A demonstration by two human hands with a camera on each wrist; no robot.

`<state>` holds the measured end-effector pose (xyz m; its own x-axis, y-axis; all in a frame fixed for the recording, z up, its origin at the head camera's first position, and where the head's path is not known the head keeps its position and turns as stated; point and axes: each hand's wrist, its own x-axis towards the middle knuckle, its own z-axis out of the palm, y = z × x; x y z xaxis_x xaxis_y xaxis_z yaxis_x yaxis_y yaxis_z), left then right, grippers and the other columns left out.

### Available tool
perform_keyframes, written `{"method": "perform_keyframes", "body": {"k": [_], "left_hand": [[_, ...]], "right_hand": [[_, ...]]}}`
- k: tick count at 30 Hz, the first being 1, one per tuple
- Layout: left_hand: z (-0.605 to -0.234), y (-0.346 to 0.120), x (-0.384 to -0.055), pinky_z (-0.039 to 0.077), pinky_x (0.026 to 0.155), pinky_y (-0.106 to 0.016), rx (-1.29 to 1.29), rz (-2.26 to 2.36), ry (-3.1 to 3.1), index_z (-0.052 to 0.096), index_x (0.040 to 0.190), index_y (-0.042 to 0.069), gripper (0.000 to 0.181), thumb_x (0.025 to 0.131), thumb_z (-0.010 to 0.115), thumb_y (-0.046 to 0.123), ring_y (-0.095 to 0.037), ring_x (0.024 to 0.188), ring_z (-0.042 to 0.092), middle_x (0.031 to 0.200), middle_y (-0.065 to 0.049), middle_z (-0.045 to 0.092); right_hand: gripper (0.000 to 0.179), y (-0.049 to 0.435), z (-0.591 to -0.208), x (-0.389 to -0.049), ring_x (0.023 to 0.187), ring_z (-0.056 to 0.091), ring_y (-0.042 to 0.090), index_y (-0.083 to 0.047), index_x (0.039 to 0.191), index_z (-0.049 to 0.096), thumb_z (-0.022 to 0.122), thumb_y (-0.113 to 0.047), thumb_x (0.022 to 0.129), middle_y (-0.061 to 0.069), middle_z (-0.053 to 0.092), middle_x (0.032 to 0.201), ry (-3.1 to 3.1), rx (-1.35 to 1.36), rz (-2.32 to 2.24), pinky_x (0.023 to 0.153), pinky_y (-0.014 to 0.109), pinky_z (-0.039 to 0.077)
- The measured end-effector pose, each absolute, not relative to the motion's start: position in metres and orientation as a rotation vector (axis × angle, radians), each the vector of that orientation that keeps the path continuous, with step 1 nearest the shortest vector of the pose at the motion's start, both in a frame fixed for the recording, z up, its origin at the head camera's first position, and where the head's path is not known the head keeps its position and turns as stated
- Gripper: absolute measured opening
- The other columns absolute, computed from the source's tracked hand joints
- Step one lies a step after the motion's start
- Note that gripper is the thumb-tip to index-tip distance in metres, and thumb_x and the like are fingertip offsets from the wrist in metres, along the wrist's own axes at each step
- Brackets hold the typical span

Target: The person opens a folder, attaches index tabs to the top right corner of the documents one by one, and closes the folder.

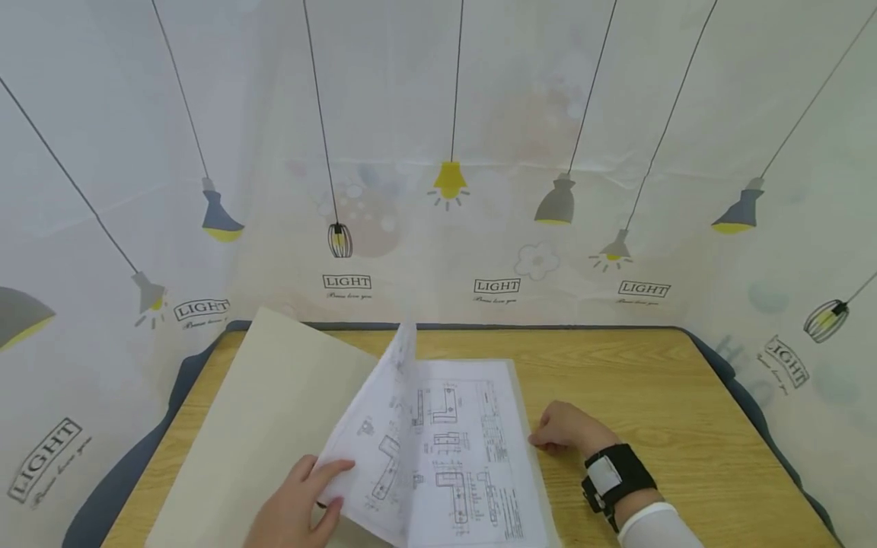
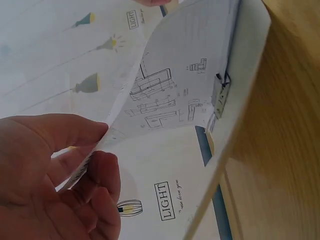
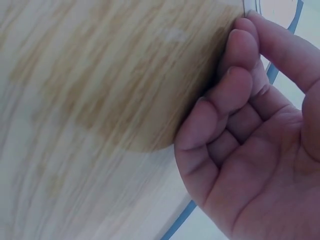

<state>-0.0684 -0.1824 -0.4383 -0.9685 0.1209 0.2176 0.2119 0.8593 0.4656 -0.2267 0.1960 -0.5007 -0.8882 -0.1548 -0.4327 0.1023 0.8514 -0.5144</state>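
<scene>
An opened cream folder (image 1: 274, 380) lies on the table, holding printed sheets of technical drawings (image 1: 466, 426). My left hand (image 1: 301, 495) pinches the lower left edge of a lifted sheet (image 1: 370, 449) between thumb and fingers. That sheet stands up in a curve, as the left wrist view also shows with my left hand (image 2: 60, 170) gripping its edge. A binding fastener (image 2: 220, 95) sits at the folder's fold. My right hand (image 1: 565, 426) rests on the table with curled fingers, thumb and forefinger pinching the folder's right edge. In the right wrist view, my right hand (image 3: 250, 125) lies against the wood.
The wooden table (image 1: 685, 426) extends to the right of the folder and behind it. A curtain-like backdrop (image 1: 411, 91) printed with hanging lamps rises around the table. A dark blue edge (image 1: 548, 327) borders the table's back. A black wrist strap (image 1: 620, 476) sits on the right wrist.
</scene>
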Motion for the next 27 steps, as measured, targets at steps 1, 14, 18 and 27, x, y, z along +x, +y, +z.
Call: {"method": "perform_keyframes", "body": {"k": [1,14,18,27], "left_hand": [[-0.439,-0.186,-0.067,0.036,0.054,-0.016,-0.216,-0.737,-2.886,0.069,0.106,0.018,0.035,0.073,0.077,0.013,0.002,0.061,0.035,0.085,0.009,0.048],[-0.456,-0.228,-0.07,0.049,0.067,-0.032,0.08,-0.585,-3.344,0.071,0.095,0.004,0.02,0.083,0.068,0.02,-0.015,0.071,0.057,0.08,-0.001,0.063],[-0.465,-0.237,-0.073,0.05,0.071,-0.041,0.173,-0.648,-3.452,0.066,0.095,0.005,0.018,0.084,0.067,0.019,-0.021,0.075,0.062,0.082,-0.003,0.065],[-0.484,-0.245,-0.075,0.037,0.054,-0.029,0.322,-0.707,-3.479,0.057,0.085,0.012,0.012,0.085,0.066,0.019,-0.015,0.056,0.048,0.061,0.0,0.051]], "right_hand": [[0.025,0.196,-0.501,-0.227,0.05,0.048,0.013,-0.007,0.06,0.064,0.073,-0.02,0.079,0.0,0.056,0.054,2.562,-0.036,-0.739,0.05,0.023,0.035],[0.023,0.194,-0.497,-0.226,0.051,0.049,0.013,-0.007,0.062,0.066,0.073,-0.019,0.08,0.001,0.057,0.055,2.549,-0.029,-0.733,0.05,0.023,0.036],[0.024,0.194,-0.5,-0.227,0.05,0.048,0.013,-0.007,0.061,0.065,0.072,-0.019,0.08,0.001,0.057,0.055,2.555,-0.029,-0.722,0.05,0.023,0.035],[0.024,0.195,-0.499,-0.226,0.05,0.048,0.012,-0.006,0.061,0.064,0.073,-0.018,0.08,0.0,0.056,0.054,2.557,-0.031,-0.724,0.049,0.022,0.035]]}}
